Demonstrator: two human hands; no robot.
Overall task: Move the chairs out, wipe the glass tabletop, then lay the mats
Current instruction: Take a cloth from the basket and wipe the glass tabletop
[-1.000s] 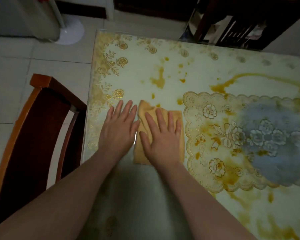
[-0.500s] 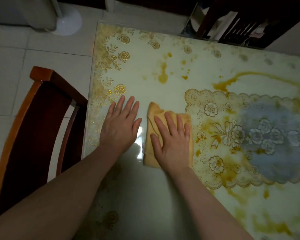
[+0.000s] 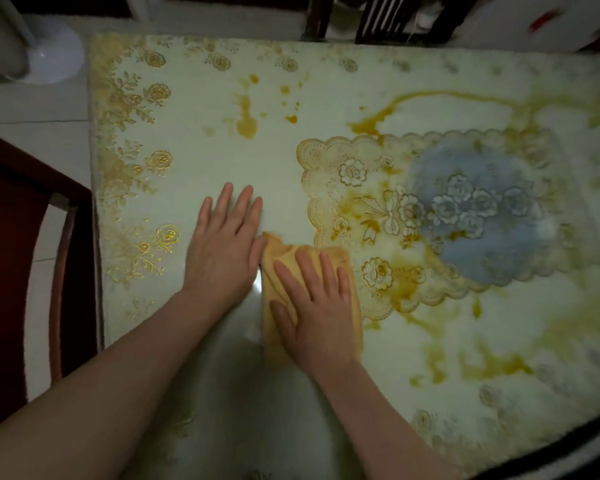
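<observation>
Chair (image 3: pixel 18 258) stands at the far left, pulled a little away from the table's left edge, so you can judge the first step as done on this side. Just right of it runs the glass tabletop (image 3: pixel 194 109), with a gold flower border down its left side and amber stains (image 3: pixel 246 123) spattered toward the far edge. Your left hand (image 3: pixel 222 251) lies flat on the bare glass, fingers straight and spread, gripping nothing; it only braces you. Touching its thumb side is the yellow cloth (image 3: pixel 340 261), folded into a pad, and your right hand (image 3: pixel 312 306) presses down on it with straight fingers, palm on the fabric, not curled round it. Right of the cloth is a lacy patterned panel (image 3: pixel 361 188) with a grey-blue centre; whether it sits on the glass or beneath it cannot be told from here. More amber streaks run around and across it, and others trail toward the near right corner. You are in the wiping step, and by the look of the stains it is far from finished; no loose mats can be made out. The next move calls for steady downward pressure while you slide the cloth rightward over the streaks, keeping the pad folded so it does not bunch, with your left hand out of its path.
</observation>
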